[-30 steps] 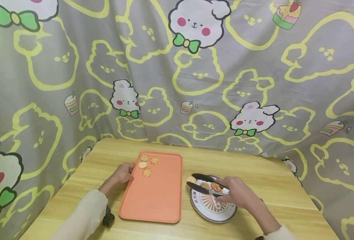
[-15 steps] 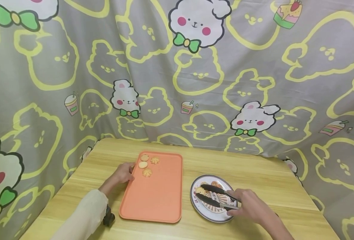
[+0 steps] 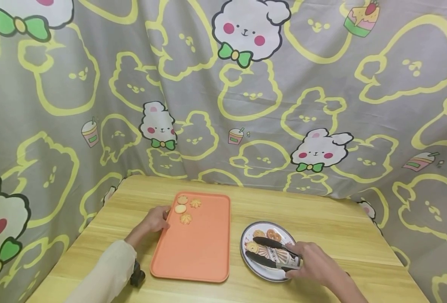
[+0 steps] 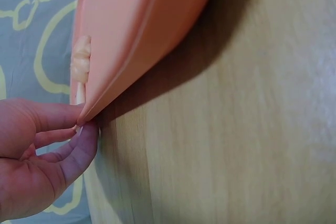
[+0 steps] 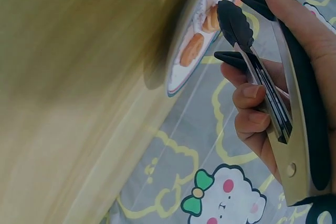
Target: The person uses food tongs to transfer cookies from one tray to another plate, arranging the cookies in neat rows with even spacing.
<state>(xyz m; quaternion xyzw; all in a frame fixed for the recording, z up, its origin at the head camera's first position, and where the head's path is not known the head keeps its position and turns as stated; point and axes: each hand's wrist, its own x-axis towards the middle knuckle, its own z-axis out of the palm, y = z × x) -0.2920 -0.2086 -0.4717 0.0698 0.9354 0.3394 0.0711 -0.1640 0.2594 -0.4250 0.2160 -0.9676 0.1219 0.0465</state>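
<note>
My left hand (image 3: 156, 219) pinches the left rim of an orange tray (image 3: 195, 252); thumb and fingers grip its edge in the left wrist view. On the tray's far left lie round cookies (image 3: 180, 208) and flower-shaped cookies (image 3: 186, 219). My right hand (image 3: 314, 261) holds food tongs (image 3: 270, 243) with black tips over a patterned plate (image 3: 259, 272). The tong arms are spread apart. A pale flower-shaped cookie (image 3: 252, 247) lies on the plate near the tips, with a swirled cookie (image 3: 259, 233) and a pretzel-shaped cookie (image 3: 273, 235) at the far side.
Tray and plate stand side by side on a wooden table (image 3: 322, 223), a strip of wood between them. A grey patterned cloth (image 3: 261, 105) hangs behind the table and at its sides. A black strap device (image 3: 137, 275) sits at my left wrist.
The tongs held the pale cookie at the plate's left edge; they have moved right and nearer, and their arms have spread. That cookie now lies on the plate. My left hand stays put.
</note>
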